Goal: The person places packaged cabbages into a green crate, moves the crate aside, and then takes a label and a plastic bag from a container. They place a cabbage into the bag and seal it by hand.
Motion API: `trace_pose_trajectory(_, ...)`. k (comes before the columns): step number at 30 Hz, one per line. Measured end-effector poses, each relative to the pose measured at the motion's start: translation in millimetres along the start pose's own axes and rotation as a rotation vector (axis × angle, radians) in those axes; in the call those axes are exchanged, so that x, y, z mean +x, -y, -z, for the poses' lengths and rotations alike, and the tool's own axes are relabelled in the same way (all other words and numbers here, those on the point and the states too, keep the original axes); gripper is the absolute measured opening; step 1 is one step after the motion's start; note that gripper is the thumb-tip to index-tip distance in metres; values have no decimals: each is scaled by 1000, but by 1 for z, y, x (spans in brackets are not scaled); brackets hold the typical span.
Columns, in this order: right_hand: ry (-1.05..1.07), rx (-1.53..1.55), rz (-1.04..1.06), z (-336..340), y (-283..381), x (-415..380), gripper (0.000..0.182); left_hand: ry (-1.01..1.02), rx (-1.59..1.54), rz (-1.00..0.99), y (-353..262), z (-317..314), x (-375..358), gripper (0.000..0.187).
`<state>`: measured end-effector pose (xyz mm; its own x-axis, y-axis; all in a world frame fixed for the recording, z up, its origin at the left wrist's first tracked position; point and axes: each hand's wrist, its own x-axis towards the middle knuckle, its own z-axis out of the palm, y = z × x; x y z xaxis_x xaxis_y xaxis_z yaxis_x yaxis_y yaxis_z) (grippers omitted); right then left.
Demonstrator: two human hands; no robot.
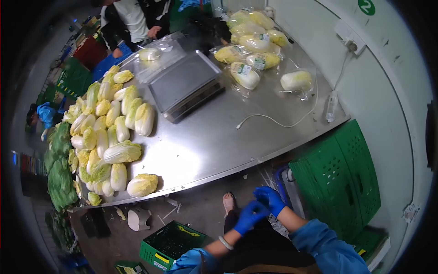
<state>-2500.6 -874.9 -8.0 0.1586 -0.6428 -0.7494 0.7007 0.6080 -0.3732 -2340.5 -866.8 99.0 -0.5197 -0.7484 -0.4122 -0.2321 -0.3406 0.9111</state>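
Both hands wear blue gloves and are held close together in front of my body, below the table edge. My left hand (251, 217) is curled, thumb and fingers drawn together; whether anything is between them I cannot make out. Beside it, my right hand (270, 199) has its fingers stretched out and holds nothing visible. On the steel table (219, 141), a large pile of napa cabbages (112, 116) lies at the left. A flat-topped weighing scale (185, 77) stands in the middle. Bagged, labelled cabbages (246, 75) are grouped at the back right, with one bagged cabbage (296, 81) apart.
A white cable (283, 125) lies across the table. Stacked green crates (337, 173) stand against the right wall. On the floor are an open green crate (169, 242) and a white stool (138, 219). Another person (134, 23) stands across the table near plastic bags (159, 48).
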Motion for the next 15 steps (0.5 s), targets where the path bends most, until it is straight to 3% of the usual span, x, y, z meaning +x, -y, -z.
trace_pose_trajectory(1,-55,14,-29,0,-3,6,30,-3,30,-198,12,-24,-4,30)
trace_pose_trajectory(2,-111,23,-64,-2,-6,8,31,-67,254,-390,-24,-27,-8,30)
trace_pose_trajectory(4,69,3,-125,0,-10,17,32,-24,486,-285,-17,-31,-1,30)
trace_pose_trajectory(6,252,34,-210,18,-16,35,32,-41,460,-414,5,-21,10,28)
trace_pose_trajectory(7,331,-49,-43,1,-5,9,31,-48,449,-484,7,-18,14,28)
trace_pose_trajectory(10,-8,-286,-234,-45,19,-19,30,47,821,-292,-34,1,6,24)
trace_pose_trajectory(11,-29,-242,-161,-57,17,-35,27,28,888,-128,-40,-3,8,32)
trace_pose_trajectory(14,-6,-84,-66,-3,-25,46,25,-298,550,-37,-32,-12,10,38)
trace_pose_trajectory(15,29,-40,-54,24,-41,89,24,-349,514,-91,-27,-12,17,46)
